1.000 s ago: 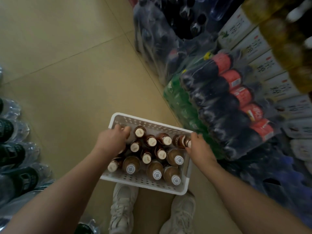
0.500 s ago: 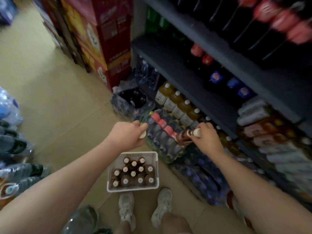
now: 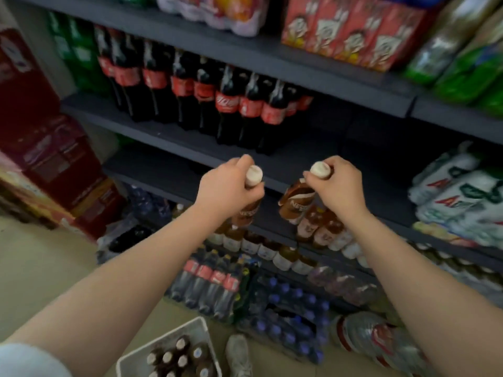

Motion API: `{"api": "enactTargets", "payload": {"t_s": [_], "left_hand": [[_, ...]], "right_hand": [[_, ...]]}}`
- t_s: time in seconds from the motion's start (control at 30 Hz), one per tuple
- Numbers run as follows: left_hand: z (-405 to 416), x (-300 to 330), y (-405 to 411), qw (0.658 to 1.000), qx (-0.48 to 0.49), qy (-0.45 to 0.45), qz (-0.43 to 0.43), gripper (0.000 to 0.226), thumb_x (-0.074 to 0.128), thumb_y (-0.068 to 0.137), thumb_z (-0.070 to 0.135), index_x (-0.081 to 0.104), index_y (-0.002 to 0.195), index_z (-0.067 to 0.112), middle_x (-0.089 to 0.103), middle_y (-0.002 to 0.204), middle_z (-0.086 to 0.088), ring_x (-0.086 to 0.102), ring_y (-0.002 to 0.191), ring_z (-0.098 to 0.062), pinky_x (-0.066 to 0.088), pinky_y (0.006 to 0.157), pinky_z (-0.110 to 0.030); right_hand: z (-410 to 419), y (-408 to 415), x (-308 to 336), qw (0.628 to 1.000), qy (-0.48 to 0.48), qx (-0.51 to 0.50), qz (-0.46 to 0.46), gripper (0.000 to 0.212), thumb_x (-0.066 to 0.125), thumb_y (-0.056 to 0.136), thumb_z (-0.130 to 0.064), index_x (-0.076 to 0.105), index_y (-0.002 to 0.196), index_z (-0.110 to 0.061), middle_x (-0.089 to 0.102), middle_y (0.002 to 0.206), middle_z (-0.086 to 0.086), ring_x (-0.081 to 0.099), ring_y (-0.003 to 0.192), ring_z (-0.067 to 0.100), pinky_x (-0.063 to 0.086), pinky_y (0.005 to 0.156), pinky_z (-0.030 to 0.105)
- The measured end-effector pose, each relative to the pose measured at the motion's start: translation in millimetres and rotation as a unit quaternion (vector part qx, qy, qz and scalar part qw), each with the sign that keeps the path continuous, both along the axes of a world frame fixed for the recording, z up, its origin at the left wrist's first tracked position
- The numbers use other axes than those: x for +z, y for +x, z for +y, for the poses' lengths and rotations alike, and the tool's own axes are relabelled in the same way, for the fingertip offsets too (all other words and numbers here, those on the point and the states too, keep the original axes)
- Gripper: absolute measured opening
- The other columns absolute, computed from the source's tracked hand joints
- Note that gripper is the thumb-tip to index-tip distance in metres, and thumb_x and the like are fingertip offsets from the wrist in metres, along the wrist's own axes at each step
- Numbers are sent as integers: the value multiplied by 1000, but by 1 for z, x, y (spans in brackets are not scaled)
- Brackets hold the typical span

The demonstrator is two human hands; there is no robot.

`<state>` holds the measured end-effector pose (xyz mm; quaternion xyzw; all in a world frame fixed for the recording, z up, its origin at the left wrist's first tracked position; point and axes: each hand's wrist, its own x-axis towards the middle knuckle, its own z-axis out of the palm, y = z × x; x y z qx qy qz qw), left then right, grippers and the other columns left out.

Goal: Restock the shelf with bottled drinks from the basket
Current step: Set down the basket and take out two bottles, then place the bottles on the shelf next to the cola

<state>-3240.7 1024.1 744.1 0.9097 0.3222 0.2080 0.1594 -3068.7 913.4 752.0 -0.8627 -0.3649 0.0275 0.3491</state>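
Note:
Each of my hands carries one brown coffee bottle with a white cap, raised in front of the dark grey shelf (image 3: 313, 170). My left hand (image 3: 226, 189) grips the neck of one bottle (image 3: 249, 210), whose body hangs below my fingers. My right hand (image 3: 337, 186) grips the other bottle (image 3: 296, 202) just under its cap, tilted to the left. On the floor at the bottom stands the white basket (image 3: 163, 336) with several more brown bottles (image 3: 177, 357) in it.
Tall cola bottles (image 3: 231, 104) fill the shelf above my hands. Small brown bottles (image 3: 321, 229) stand on the shelf under my right hand. Wrapped packs of cola and blue-capped bottles (image 3: 285, 308) lie on the floor. Red cartons (image 3: 54, 164) are stacked at left. My shoe (image 3: 239, 355) is beside the basket.
Both hands have lifted a bottle each from the basket up to shelf height. My view has swung from the floor up to the shelves.

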Motion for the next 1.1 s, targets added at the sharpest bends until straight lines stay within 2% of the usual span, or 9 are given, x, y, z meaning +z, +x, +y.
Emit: {"api": "enactTargets", "payload": {"t_s": [0.1, 0.2, 0.4, 0.6, 0.73, 0.83, 0.97, 1.03, 1.1], "left_hand": [[3, 29, 57, 1000, -21, 7, -3, 31, 59, 82, 37, 51, 101, 14, 60, 94, -5, 58, 83, -27, 40, 59, -33], [12, 40, 103, 999, -31, 20, 30, 34, 57, 83, 38, 50, 106, 14, 60, 98, -6, 58, 85, -28, 42, 60, -33], [31, 12, 162, 993, -40, 32, 106, 43, 52, 90, 40, 45, 119, 9, 58, 113, -13, 59, 95, -35, 47, 67, -40], [42, -14, 190, 997, -18, 6, 73, 46, 49, 92, 40, 44, 121, 5, 55, 117, -16, 61, 93, -37, 47, 65, -39], [48, -22, 199, 994, -10, 80, 73, 52, 47, 92, 44, 42, 128, 7, 49, 124, -13, 56, 103, -33, 40, 60, -36], [49, -32, 198, 991, -21, 104, 84, 61, 51, 89, 45, 33, 136, 10, 49, 125, -12, 56, 104, -31, 40, 59, -35], [45, -50, 188, 995, 5, 36, 95, 82, 56, 87, 42, 7, 147, 13, 50, 132, -8, 61, 100, -28, 41, 59, -34], [43, -59, 184, 994, 21, -15, 103, 81, 59, 85, 41, 12, 144, 12, 51, 130, -9, 60, 101, -30, 42, 62, -35], [42, -68, 182, 990, 31, -77, 110, 76, 65, 81, 40, 21, 137, 12, 53, 125, -11, 58, 105, -32, 45, 68, -38]], "right_hand": [[7, 51, 25, 999, 29, -21, -9, 36, 73, 75, -35, 63, 95, -6, 66, 98, 12, 61, 92, 24, 47, 75, 33], [28, 94, 32, 998, 43, -37, -12, 36, 71, 77, -36, 65, 95, -6, 69, 99, 13, 64, 95, 26, 42, 70, 26], [64, 147, -7, 995, 1, -82, 64, 35, 64, 85, -31, 61, 107, -5, 66, 113, 14, 61, 105, 28, 37, 74, 22], [84, 165, -34, 995, -13, -84, 46, 38, 54, 91, -35, 51, 122, -13, 57, 127, 14, 54, 116, 31, 44, 86, 32], [98, 173, -35, 995, -9, -100, 29, 40, 53, 91, -37, 51, 124, -14, 51, 131, 13, 50, 121, 30, 44, 93, 35], [104, 177, -34, 995, -15, -94, 24, 37, 53, 91, -36, 54, 118, -11, 56, 125, 13, 54, 117, 29, 45, 89, 36], [98, 176, -25, 989, -110, -62, -73, 31, 50, 93, -30, 54, 112, -6, 61, 117, 15, 57, 109, 31, 45, 79, 33], [97, 178, -18, 984, -141, -47, -100, 30, 45, 96, -26, 54, 114, -4, 61, 117, 15, 58, 106, 29, 41, 75, 30], [98, 179, -14, 983, -159, -32, -90, 31, 43, 97, -23, 53, 120, -5, 60, 121, 16, 56, 110, 30, 42, 81, 31]]}}
